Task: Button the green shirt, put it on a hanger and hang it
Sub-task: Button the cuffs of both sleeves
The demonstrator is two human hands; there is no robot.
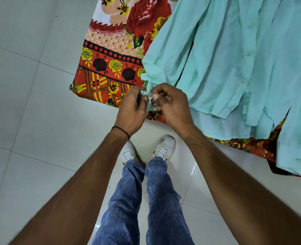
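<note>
Above jeans (160, 200) and white shoes (164, 147) on the tiled floor (31, 103), the left hand (132, 105) and right hand (169, 105) are both pinching the sleeve cuff (147, 85), their curled fingers covering most of it. Beyond, the green shirt (234, 59) is lying front-up across a floral sheet (111, 50).

— Where does the view sit?
— On the person's head: one wide lens, facing steeply down, close above the left hand (131, 105) and right hand (171, 103).
— And around their grip on the green shirt (225, 50)?
— Its body spreads beyond and right of it, tiled floor (31, 112) lies left, and the shoes (164, 147) sit nearer, beneath.
</note>
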